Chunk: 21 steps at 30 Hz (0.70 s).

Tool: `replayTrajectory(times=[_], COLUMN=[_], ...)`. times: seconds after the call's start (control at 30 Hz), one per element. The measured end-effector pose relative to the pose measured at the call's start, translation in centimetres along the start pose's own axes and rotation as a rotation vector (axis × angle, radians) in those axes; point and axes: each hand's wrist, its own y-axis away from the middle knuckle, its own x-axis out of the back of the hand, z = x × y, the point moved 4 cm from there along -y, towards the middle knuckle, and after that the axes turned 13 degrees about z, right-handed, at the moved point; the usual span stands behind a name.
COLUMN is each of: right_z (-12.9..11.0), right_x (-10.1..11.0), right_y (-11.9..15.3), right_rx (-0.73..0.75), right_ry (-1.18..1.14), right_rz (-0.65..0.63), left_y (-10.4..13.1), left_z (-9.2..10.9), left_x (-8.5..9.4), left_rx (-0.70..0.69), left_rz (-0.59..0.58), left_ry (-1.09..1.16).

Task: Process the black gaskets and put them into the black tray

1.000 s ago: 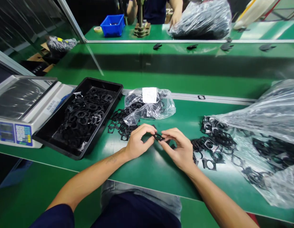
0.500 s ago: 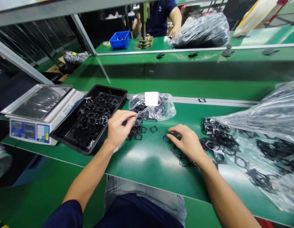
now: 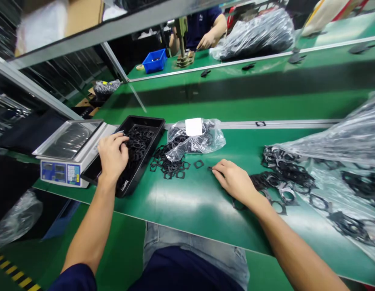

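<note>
My left hand [image 3: 113, 155] is over the black tray [image 3: 149, 161], which holds a heap of black ring parts [image 3: 139, 143]. Its fingers are curled in; a small dark edge shows by the fingertips, too little to name. Between thumb and forefinger, my right hand [image 3: 232, 180] pinches a small black ring part [image 3: 209, 168], seen nearly edge-on above the green bench. Under and behind that hand lies a pile of black square frames with round holes [image 3: 278, 194]. A loose black frame [image 3: 199, 164] lies between the hands, beside a heap of black frames [image 3: 172, 165].
A clear bag with a white label [image 3: 193, 127] lies behind the middle heap. Left of the tray stands a weighing scale [image 3: 62, 171]. A large plastic bag [image 3: 336, 137] spreads over the right side. Across the bench, a co-worker's hand [image 3: 207, 40] is by a press [image 3: 183, 44].
My left hand has moved left from the middle heap to above the tray. My right hand has stayed near its place, with the ring now turned edge-on. The view has shifted slightly.
</note>
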Motion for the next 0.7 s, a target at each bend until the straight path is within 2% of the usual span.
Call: replayTrajectory(times=[0.07, 0.13, 0.2, 0.3, 0.4, 0.47, 0.63, 0.7], right_z=[0.3, 0.6, 1.0, 1.3, 1.4, 1.5, 1.0, 0.5], right_x=[0.0, -0.2, -0.6, -1.3, -1.2, -1.1, -1.4, -1.7], right_y=[-0.1, -0.3, -0.3, -0.2, -0.1, 0.0, 0.3, 0.4], right_rx=[-0.088, -0.222, -0.404, -0.684, -0.854, -0.906, -0.951, -0.959], right_ry=[-0.112, -0.321, -0.625, -1.053, -1.269, -1.329, -1.351, -1.343], right_rz=[0.074, 0.139, 0.149, 0.14, 0.165, 0.175, 0.147, 0.115], left_y=[0.5, 1.7, 3.3, 5.1, 5.8, 5.8, 5.6, 5.8], left_z=[4.5, 9.6, 14.2, 18.0, 19.0, 18.6, 17.1, 17.0], left_x=[-0.4, -1.8, -3.8, -6.8, -8.4, -8.6, -7.5, -6.9], left_rx=[-0.07, -0.185, -0.297, -0.359, -0.391, -0.385, -0.221, -0.202], left_rz=[-0.045, -0.224, -0.414, -0.572, -0.596, -0.547, -0.267, -0.169], left_ry=[0.152, 0.325, 0.364, 0.258, 0.231, 0.29, 0.643, 0.78])
